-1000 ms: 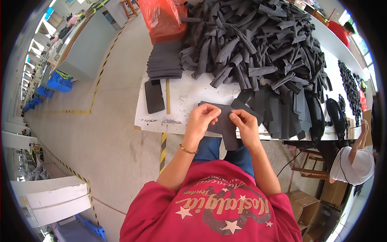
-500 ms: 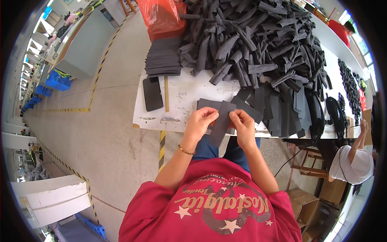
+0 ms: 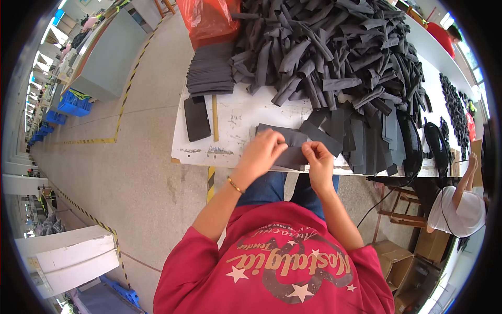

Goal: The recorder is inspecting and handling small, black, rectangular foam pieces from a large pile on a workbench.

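Note:
At the table's near edge I hold a dark grey fabric strip (image 3: 291,157) stretched sideways between my hands. My right hand (image 3: 319,162) pinches its right end between thumb and fingers. My left hand (image 3: 263,152) has its fingers closed at the strip's left part, which it partly hides. Just beyond lies another flat dark grey piece (image 3: 293,137) on the white table (image 3: 246,112). Right of my hands, several flat dark strips (image 3: 361,149) overlap along the edge.
Loose, folded dark grey pieces form a big heap (image 3: 314,49) at the back. Left of it are a neat fabric stack (image 3: 210,70), a red plastic bag (image 3: 209,21), a black phone (image 3: 197,119) and a wooden ruler-like strip (image 3: 215,118). Another person (image 3: 457,212) sits at the right.
The strip has turned from nearly upright to lying crosswise. My left hand has moved a little up and right, over its left part; my right hand keeps its pinch.

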`<action>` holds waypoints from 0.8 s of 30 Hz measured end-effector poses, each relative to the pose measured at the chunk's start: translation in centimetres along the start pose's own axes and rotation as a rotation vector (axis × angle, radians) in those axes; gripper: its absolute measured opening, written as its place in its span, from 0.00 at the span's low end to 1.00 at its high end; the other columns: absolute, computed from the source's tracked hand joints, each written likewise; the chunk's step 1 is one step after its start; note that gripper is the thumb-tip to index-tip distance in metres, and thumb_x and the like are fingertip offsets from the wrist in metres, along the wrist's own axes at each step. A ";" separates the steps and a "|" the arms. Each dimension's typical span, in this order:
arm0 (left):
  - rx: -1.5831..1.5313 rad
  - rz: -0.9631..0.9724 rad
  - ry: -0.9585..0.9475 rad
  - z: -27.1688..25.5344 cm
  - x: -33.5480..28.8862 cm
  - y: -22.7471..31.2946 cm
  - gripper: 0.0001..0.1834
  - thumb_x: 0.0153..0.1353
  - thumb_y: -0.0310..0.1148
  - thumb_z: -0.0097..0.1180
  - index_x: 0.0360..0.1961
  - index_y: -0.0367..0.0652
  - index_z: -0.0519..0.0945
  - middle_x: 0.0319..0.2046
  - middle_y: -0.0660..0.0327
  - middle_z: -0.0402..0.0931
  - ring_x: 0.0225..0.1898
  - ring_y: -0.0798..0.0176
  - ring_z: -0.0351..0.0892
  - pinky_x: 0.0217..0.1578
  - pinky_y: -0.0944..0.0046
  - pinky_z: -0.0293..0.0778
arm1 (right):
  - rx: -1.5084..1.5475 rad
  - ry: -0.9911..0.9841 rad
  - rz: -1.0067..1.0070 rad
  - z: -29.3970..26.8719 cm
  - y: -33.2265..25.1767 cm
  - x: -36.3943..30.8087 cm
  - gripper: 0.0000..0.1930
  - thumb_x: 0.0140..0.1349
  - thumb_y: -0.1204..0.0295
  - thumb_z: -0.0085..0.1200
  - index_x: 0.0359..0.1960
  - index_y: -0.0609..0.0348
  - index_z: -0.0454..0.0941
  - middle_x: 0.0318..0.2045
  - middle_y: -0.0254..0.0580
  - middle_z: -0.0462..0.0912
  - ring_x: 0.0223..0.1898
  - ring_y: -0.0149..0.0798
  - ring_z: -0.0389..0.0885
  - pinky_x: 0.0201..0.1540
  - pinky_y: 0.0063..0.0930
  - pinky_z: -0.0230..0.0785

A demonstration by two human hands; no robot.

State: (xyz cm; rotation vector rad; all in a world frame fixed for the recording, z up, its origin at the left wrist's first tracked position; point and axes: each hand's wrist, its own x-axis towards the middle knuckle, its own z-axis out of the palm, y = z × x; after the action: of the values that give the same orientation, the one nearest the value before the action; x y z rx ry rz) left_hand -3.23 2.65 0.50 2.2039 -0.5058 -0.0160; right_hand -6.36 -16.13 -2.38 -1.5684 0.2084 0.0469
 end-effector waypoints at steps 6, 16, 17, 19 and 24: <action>0.196 0.215 0.382 -1.9 5.3 -1.8 0.09 0.58 0.29 0.59 0.40 0.40 0.77 0.34 0.56 0.76 0.37 0.50 0.75 0.41 0.56 0.72 | -0.492 0.224 -0.211 0.7 0.8 2.8 0.07 0.57 0.71 0.61 0.36 0.57 0.79 0.29 0.40 0.79 0.31 0.36 0.75 0.37 0.30 0.68; -0.313 -0.430 0.173 1.4 14.5 -6.7 0.16 0.62 0.39 0.58 0.34 0.34 0.82 0.24 0.59 0.80 0.25 0.64 0.77 0.28 0.66 0.71 | -1.468 -0.069 -0.747 -6.6 2.0 4.8 0.14 0.52 0.72 0.57 0.42 0.59 0.78 0.37 0.41 0.77 0.43 0.42 0.74 0.42 0.35 0.66; -0.460 -0.529 0.105 1.8 14.7 -6.3 0.15 0.63 0.38 0.57 0.34 0.34 0.82 0.23 0.63 0.79 0.25 0.69 0.76 0.27 0.68 0.71 | -1.572 -0.123 -0.818 -7.2 2.6 5.0 0.13 0.53 0.73 0.55 0.41 0.60 0.78 0.35 0.42 0.77 0.43 0.41 0.74 0.42 0.33 0.66; -0.669 -0.528 0.075 1.4 14.5 -6.8 0.14 0.64 0.35 0.56 0.37 0.30 0.80 0.29 0.56 0.81 0.30 0.62 0.82 0.30 0.64 0.77 | -1.520 -0.144 -0.828 -7.4 1.7 5.5 0.11 0.54 0.74 0.50 0.38 0.62 0.79 0.33 0.46 0.77 0.41 0.44 0.76 0.40 0.34 0.69; -1.330 -0.533 -0.049 1.0 11.0 -4.6 0.11 0.64 0.27 0.53 0.42 0.28 0.76 0.40 0.45 0.81 0.36 0.52 0.84 0.39 0.55 0.83 | -0.821 0.238 -0.623 -8.4 -2.8 5.7 0.11 0.57 0.84 0.47 0.42 0.64 0.75 0.37 0.52 0.78 0.41 0.51 0.79 0.45 0.37 0.71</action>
State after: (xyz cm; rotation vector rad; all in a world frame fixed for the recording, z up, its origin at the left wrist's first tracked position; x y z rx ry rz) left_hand 8.29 0.47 -1.82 0.9557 0.1203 -0.5305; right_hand -1.12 -25.05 -0.49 -2.3951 -0.1498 -0.6134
